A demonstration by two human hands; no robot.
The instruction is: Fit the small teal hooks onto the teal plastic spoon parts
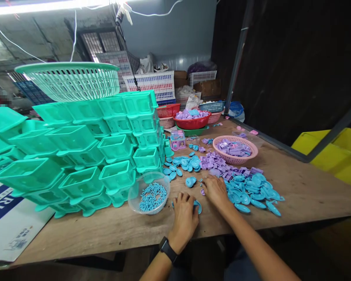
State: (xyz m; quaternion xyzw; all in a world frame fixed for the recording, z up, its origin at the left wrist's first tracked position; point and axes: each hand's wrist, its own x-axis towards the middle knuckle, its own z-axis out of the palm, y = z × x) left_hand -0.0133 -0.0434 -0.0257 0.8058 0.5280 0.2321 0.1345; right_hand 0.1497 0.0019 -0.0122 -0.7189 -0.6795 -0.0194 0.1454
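My left hand [185, 214], with a black watch on its wrist, is closed around a blue oval plastic piece [198, 207] low over the front of the table. Part of that piece is hidden under the fingers. To its right, my right hand [215, 190] reaches over the table with thumb and fingers apart, beside tiny blue bits [201, 182] and a small purple piece [202, 192]. A blue round part [190, 182] lies between and beyond the hands. Left of my left hand stands a clear bowl [132, 195] of small blue parts [152, 197].
Stacked green bins [82, 183] fill the left, topped by a green basket [73, 80]. Purple pieces [219, 166] and blue oval pieces [251, 191] are heaped at right, near a pink basket [235, 159]. A red basin [192, 124] stands behind; a metal frame [269, 136] borders the right.
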